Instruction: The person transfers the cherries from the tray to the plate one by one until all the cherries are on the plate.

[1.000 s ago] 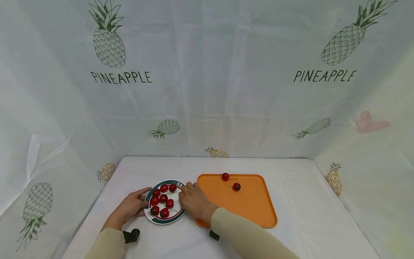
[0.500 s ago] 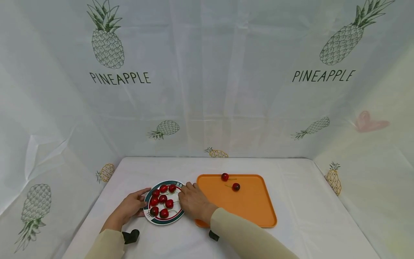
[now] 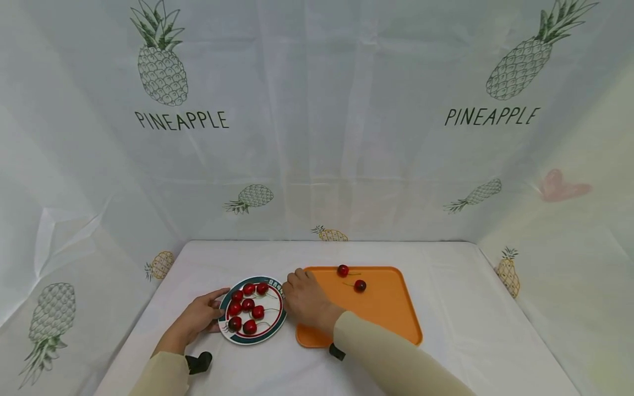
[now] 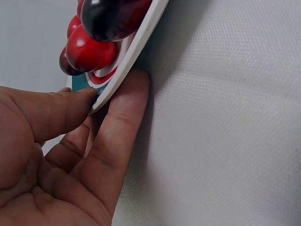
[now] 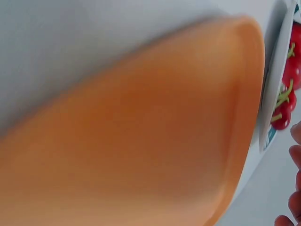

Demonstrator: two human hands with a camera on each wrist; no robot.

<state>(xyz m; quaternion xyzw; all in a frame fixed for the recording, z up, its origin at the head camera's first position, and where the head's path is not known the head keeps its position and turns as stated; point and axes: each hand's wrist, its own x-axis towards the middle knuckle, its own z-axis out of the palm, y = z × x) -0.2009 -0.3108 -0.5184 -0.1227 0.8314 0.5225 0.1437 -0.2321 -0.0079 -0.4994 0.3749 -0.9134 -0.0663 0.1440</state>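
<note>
My left hand (image 3: 197, 314) pinches the left rim of a round plate (image 3: 249, 340) with a teal band and a red ring. The left wrist view has the thumb (image 4: 61, 113) on top of the rim and a finger (image 4: 127, 113) underneath. Several dark-red cherries (image 3: 248, 304) with green stems lie on the plate, mostly on its left half. Just right of the plate, over the left edge of the orange tray (image 3: 383, 316), is my right hand (image 3: 308, 300), its fingers loosely bent. Nothing shows between its fingertips (image 5: 295, 155) in the right wrist view.
Near the tray's far edge lie two cherries, one (image 3: 343, 270) behind the other (image 3: 360, 286). A white cloth (image 3: 460, 308) covers the table, and a pineapple-printed sheet (image 3: 327, 137) encloses the back and sides.
My right hand has drawn off the plate's right rim and shifted rightward, uncovering that rim and its lettering. My left hand keeps its grip; the cherries lie as before.
</note>
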